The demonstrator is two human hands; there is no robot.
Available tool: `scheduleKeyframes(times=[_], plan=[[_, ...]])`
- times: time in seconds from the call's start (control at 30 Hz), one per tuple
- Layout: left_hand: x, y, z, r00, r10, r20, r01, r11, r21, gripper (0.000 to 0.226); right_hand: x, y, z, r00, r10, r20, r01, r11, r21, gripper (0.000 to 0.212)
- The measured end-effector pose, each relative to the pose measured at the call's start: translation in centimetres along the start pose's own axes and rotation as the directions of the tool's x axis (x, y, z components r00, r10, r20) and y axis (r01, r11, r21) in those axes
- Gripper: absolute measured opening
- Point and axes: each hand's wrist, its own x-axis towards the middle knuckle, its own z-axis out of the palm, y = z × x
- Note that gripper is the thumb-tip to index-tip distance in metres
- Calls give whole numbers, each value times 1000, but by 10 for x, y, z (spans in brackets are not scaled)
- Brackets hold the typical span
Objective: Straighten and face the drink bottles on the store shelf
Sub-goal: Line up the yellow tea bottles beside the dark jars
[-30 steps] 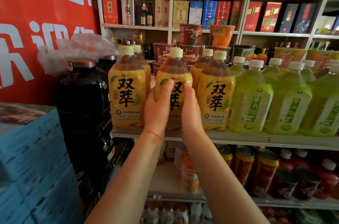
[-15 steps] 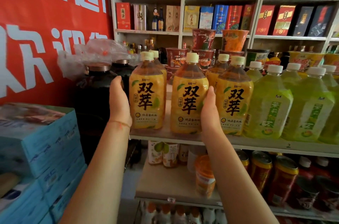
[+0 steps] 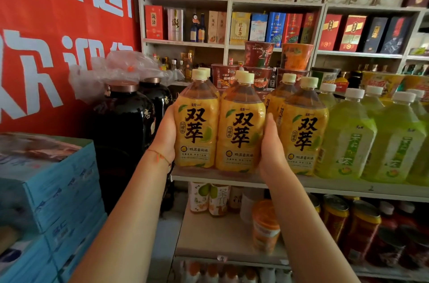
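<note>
Two yellow tea bottles stand side by side at the front of the white shelf point(image 3: 348, 186), labels facing me: the left bottle point(image 3: 196, 125) and the middle bottle point(image 3: 241, 129). My left hand point(image 3: 165, 136) presses flat against the left bottle's outer side. My right hand point(image 3: 272, 145) presses the middle bottle's right side, so the pair is squeezed together and touching. A third yellow bottle point(image 3: 303, 129) stands just right of my right hand, label forward. More yellow bottles stand behind. Green tea bottles point(image 3: 348, 138) fill the shelf further right.
Dark glazed jars point(image 3: 123, 120) under a plastic bag stand left of the shelf. Blue cartons point(image 3: 51, 185) are stacked at lower left. Noodle cups point(image 3: 260, 60) sit behind the bottles. Cans and small bottles fill the lower shelf point(image 3: 220, 236). A red banner covers the left wall.
My hands left the middle bottle, spread apart, then closed around two bottles. The left and middle bottles now touch each other. The camera view shifted left.
</note>
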Motion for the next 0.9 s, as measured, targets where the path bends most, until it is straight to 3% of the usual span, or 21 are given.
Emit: scheduleKeyframes(times=[0.43,0.5,0.57,0.6,0.63,0.67,0.73,0.8,0.83,0.9], plan=[[0,2,-9,998,-22,54,22,1000,9,63,-3,-3,13,998,19,-66,-20,1000,-11,60],[-2,6,-8,993,-40,-109,36,998,-45,60,-11,-2,13,996,-10,-87,5,998,-64,57],[-2,6,-2,939,26,-344,-51,997,-63,38,-22,-1,7,967,-230,-113,208,962,-177,40],[-5,3,4,869,181,-460,-202,979,4,24,-27,1,1,911,-387,-142,353,911,-214,32],[-13,2,14,751,393,-531,-389,913,126,13,-32,1,-7,834,-520,-185,479,848,-225,26],[-23,0,29,615,605,-506,-554,788,269,11,-35,1,-16,746,-624,-231,579,780,-238,23],[-45,-8,66,420,878,-231,-766,479,428,14,-36,-1,-37,529,-795,-298,698,607,-379,23],[-61,-20,102,423,906,26,-823,372,428,16,-28,-2,-54,395,-871,-293,701,492,-517,27],[-65,-29,119,462,882,96,-818,382,430,17,-24,-5,-63,401,-871,-285,682,491,-542,33],[-66,-46,146,618,771,151,-741,508,438,22,-17,-9,-75,462,-855,-237,664,510,-547,46]])
